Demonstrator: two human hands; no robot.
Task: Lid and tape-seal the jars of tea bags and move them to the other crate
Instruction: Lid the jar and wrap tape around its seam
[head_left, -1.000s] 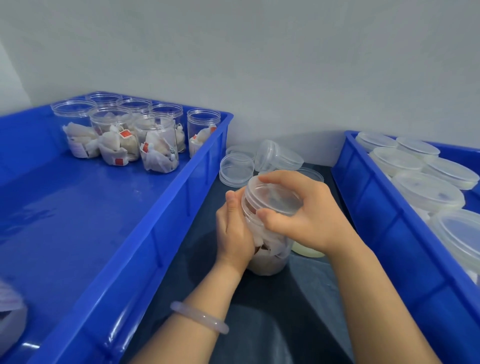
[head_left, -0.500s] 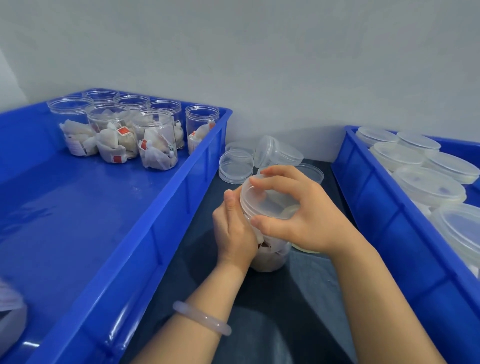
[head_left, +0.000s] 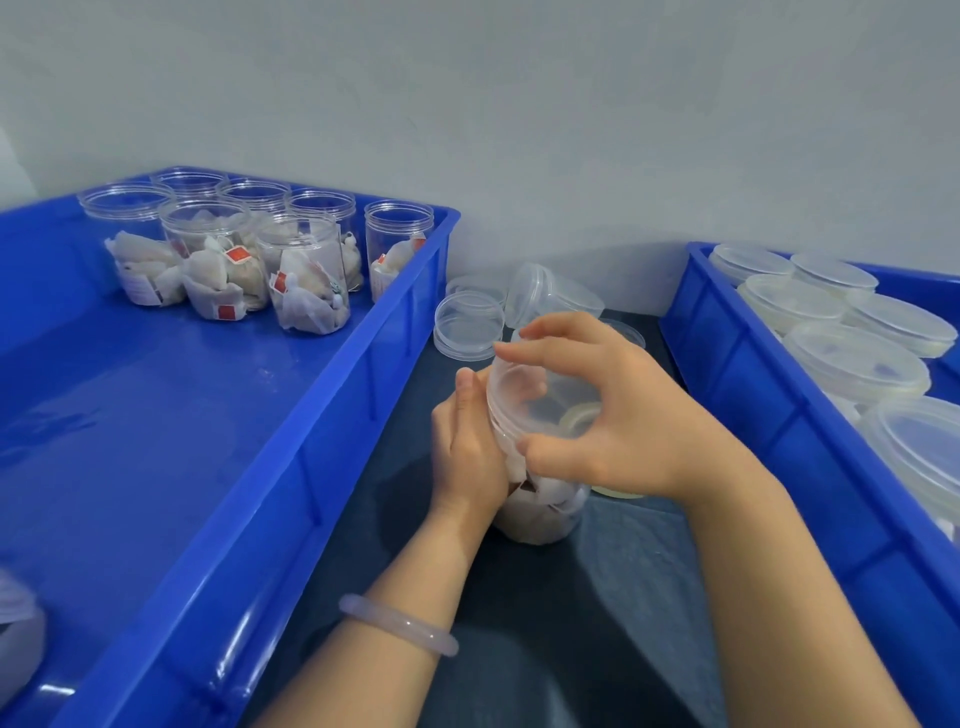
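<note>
A clear jar of tea bags (head_left: 540, 512) stands on the dark table between two blue crates. My left hand (head_left: 470, 447) grips its side. My right hand (head_left: 602, 415) curls over the translucent lid (head_left: 524, 400) on the jar's mouth, thumb and fingers on its rim. A roll of clear tape (head_left: 621, 491) lies just behind the jar, mostly hidden by my right hand. The left crate (head_left: 322, 415) holds several open jars of tea bags (head_left: 306, 275) at its far end. The right crate (head_left: 769, 415) holds several lidded jars (head_left: 857, 364).
Loose clear lids (head_left: 467, 325) and an empty jar on its side (head_left: 550, 296) lie at the back of the table by the wall. A white bag (head_left: 15, 639) sits in the left crate's near corner. The dark table surface (head_left: 571, 623) runs between the crates.
My right hand has turned on the lid, its fingers shifting round the rim. The jar has tilted slightly. My view has dropped a little.
</note>
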